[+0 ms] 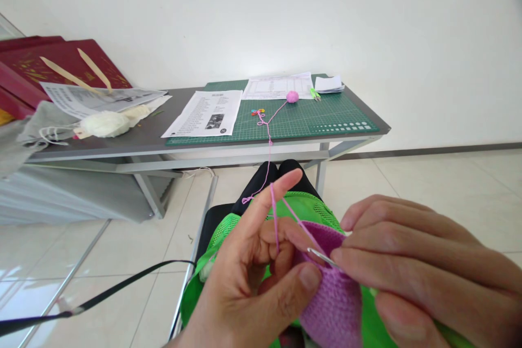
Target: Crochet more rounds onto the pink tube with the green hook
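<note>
Print on the paper sheets [206,113] is illegible.

Pink yarn [300,223] strung between my left hand [256,277] and the purple crochet piece [336,304] bars that gap. My right hand [416,255] has room outward above the floor [432,179]; ahead, the table [134,139] blocks low reaches, though its distance is hard to judge.

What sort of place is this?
Likely a craft room or workshop: a cutting mat lies on the table, a pink yarn ball rests on the mat, and the right hand holds a crochet hook.
</note>
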The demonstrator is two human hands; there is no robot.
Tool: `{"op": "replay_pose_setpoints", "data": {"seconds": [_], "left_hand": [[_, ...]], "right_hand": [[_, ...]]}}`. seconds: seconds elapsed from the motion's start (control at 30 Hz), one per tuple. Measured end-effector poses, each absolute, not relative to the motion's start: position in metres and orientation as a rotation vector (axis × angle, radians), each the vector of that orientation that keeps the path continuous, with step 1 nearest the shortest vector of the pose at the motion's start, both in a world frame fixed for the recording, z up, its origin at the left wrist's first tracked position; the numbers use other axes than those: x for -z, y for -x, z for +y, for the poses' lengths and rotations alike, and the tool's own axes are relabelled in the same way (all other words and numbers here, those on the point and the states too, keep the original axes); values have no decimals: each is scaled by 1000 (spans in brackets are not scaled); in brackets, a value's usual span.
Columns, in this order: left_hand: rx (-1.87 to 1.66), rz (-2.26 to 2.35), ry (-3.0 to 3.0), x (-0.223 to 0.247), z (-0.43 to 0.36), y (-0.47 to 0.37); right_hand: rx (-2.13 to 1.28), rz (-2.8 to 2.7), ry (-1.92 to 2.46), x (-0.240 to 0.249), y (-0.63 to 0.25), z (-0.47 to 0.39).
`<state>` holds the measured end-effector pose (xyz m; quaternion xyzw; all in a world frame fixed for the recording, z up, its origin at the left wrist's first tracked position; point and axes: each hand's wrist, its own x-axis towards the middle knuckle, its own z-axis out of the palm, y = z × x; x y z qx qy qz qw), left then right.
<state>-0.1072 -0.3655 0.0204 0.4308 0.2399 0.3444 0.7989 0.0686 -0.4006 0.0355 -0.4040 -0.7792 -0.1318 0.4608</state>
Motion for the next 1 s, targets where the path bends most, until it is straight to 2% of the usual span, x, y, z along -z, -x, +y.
{"op": "replay_pose_setpoints", "data": {"seconds": [0.3, 0.5, 0.7, 1.0], "left_hand": [[-721, 477, -832, -24, -367, 106], [-661, 511, -862, -25, -366, 106], [-719, 511, -924, -23, -370, 105], [-907, 694, -1247, -13, -377, 103]], "right_hand": [[52, -1905, 934, -37, -71, -401], [-163, -2109, 867, -44, -91, -406], [-62, -2161, 998, -41, -98, -415], [372, -2230, 1058, -41, -85, -417]]}}
